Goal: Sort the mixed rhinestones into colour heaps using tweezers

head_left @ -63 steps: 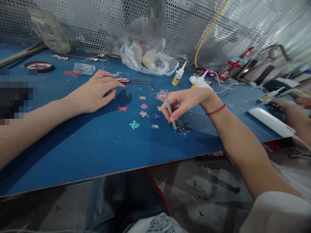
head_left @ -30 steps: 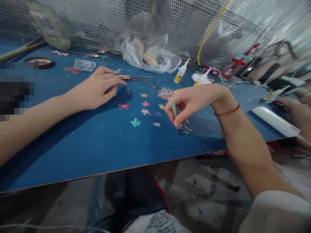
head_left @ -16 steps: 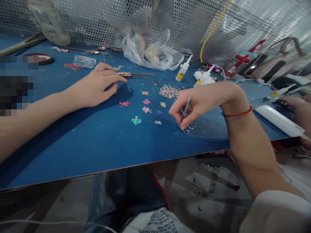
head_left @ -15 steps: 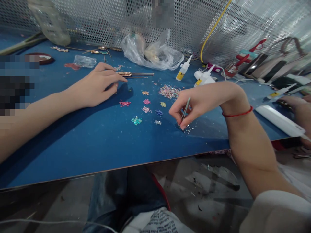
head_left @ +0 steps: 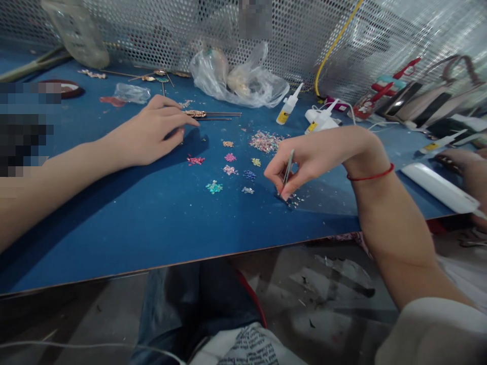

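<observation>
My right hand (head_left: pixel 300 165) pinches a pair of tweezers (head_left: pixel 288 167), tips down at a scatter of small shiny pieces (head_left: pixel 296 201) on the blue tabletop (head_left: pixel 152 228). To its left lie little sorted piles of sequin-like bits: silver (head_left: pixel 247 190), blue (head_left: pixel 249 175), yellow (head_left: pixel 256 162), teal (head_left: pixel 214 187), pale pink (head_left: pixel 230 170) and red (head_left: pixel 196 160), among others. Behind them is a larger mixed heap (head_left: pixel 265 141). My left hand (head_left: pixel 155 129) rests on the table with loosely spread fingers, its fingertips by gold hairpin-like pieces (head_left: pixel 197 114) with long prongs.
Glue bottles (head_left: pixel 288 107) stand behind the mixed heap, beside a clear plastic bag (head_left: pixel 241 83). A white oblong case (head_left: pixel 439 187) lies at right, near another person's hand (head_left: pixel 462 161). Perforated metal mesh (head_left: pixel 152 35) backs the table. The near table edge (head_left: pixel 190 259) runs above my lap.
The tweezers have tilted slightly in my right hand, and their tips have shifted a little at the scattered pieces. My left hand stays in place.
</observation>
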A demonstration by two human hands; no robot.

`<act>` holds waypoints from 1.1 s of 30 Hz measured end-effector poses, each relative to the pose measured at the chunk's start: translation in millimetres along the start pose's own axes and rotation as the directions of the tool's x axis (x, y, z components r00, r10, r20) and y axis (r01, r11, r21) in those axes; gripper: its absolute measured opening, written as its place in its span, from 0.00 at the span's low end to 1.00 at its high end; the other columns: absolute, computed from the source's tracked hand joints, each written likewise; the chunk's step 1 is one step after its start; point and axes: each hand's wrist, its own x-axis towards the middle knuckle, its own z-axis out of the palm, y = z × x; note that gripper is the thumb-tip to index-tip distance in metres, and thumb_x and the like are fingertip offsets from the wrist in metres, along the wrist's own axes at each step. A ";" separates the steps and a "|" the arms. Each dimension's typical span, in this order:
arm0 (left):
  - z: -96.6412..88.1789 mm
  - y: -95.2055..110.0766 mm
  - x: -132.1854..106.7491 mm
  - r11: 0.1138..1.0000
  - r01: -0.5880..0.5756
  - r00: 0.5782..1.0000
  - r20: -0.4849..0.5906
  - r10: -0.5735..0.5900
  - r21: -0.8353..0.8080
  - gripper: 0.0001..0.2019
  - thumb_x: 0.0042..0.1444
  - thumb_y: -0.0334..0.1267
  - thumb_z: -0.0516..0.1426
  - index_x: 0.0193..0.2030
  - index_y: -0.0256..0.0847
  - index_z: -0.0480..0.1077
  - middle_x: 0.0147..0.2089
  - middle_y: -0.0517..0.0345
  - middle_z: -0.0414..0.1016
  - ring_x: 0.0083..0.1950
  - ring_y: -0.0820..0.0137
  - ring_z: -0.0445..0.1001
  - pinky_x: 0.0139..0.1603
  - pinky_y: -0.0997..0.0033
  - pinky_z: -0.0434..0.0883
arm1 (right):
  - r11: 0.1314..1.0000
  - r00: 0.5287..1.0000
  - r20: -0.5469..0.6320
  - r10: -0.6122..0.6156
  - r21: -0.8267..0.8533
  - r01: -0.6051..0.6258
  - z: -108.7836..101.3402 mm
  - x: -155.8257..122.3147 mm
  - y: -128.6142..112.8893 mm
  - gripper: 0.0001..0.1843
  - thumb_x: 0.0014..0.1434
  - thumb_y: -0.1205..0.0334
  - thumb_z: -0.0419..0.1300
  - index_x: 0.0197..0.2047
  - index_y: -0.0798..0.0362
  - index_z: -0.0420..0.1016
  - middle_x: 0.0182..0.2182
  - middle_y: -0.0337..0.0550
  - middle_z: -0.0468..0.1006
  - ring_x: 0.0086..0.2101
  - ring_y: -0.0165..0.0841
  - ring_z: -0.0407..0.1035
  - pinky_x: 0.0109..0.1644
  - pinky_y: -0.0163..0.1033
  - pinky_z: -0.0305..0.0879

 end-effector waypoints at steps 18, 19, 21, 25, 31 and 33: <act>-1.0 1.7 0.4 1.000 0.007 1.000 0.011 -0.007 -0.013 0.30 0.73 0.49 0.41 0.64 0.30 0.72 0.57 0.42 0.76 0.70 0.49 0.61 0.71 0.40 0.62 | 0.999 0.999 -0.047 0.020 -0.045 -0.022 -4.1 -3.1 6.8 0.22 0.62 0.42 0.67 0.35 0.54 0.77 0.32 0.39 0.81 0.32 0.29 0.75 0.34 0.35 0.69; -0.8 1.6 0.5 1.000 0.009 1.000 0.011 -0.009 -0.014 0.29 0.73 0.49 0.41 0.63 0.30 0.72 0.57 0.42 0.76 0.70 0.50 0.61 0.71 0.40 0.62 | 0.998 0.999 -0.045 0.017 -0.055 -0.020 -4.0 -2.9 6.7 0.21 0.62 0.42 0.67 0.35 0.54 0.77 0.31 0.38 0.81 0.31 0.29 0.75 0.34 0.34 0.69; -0.6 1.5 0.7 1.000 0.013 1.000 0.015 -0.013 -0.012 0.29 0.73 0.48 0.41 0.63 0.31 0.72 0.57 0.43 0.76 0.70 0.51 0.61 0.72 0.41 0.62 | 0.997 0.999 -0.044 0.014 -0.073 -0.017 -3.6 -2.4 6.5 0.21 0.63 0.43 0.67 0.35 0.54 0.77 0.31 0.38 0.81 0.30 0.28 0.74 0.32 0.33 0.67; -0.5 1.2 1.0 1.000 0.016 1.000 0.012 -0.016 -0.009 0.29 0.73 0.49 0.41 0.63 0.31 0.72 0.58 0.43 0.76 0.70 0.50 0.61 0.71 0.40 0.62 | 0.996 0.999 -0.044 0.007 -0.088 -0.011 -1.3 -0.7 4.4 0.19 0.64 0.45 0.67 0.35 0.55 0.77 0.30 0.38 0.80 0.30 0.28 0.75 0.31 0.33 0.67; 0.8 -1.0 0.3 1.000 0.006 1.000 0.008 -0.006 -0.019 0.28 0.73 0.49 0.41 0.63 0.32 0.72 0.57 0.44 0.76 0.70 0.51 0.61 0.72 0.40 0.61 | 0.993 0.997 -0.008 0.073 -0.097 -0.073 3.2 3.3 0.4 0.20 0.65 0.45 0.66 0.34 0.54 0.74 0.29 0.38 0.79 0.30 0.28 0.73 0.32 0.34 0.67; 1.4 -1.7 0.1 1.000 0.006 1.000 0.007 -0.006 -0.019 0.28 0.73 0.49 0.41 0.63 0.33 0.72 0.58 0.45 0.75 0.71 0.51 0.61 0.72 0.40 0.61 | 0.991 0.997 -0.009 0.081 -0.107 -0.082 3.5 3.8 0.7 0.20 0.64 0.45 0.66 0.34 0.54 0.74 0.29 0.38 0.78 0.30 0.28 0.73 0.32 0.34 0.67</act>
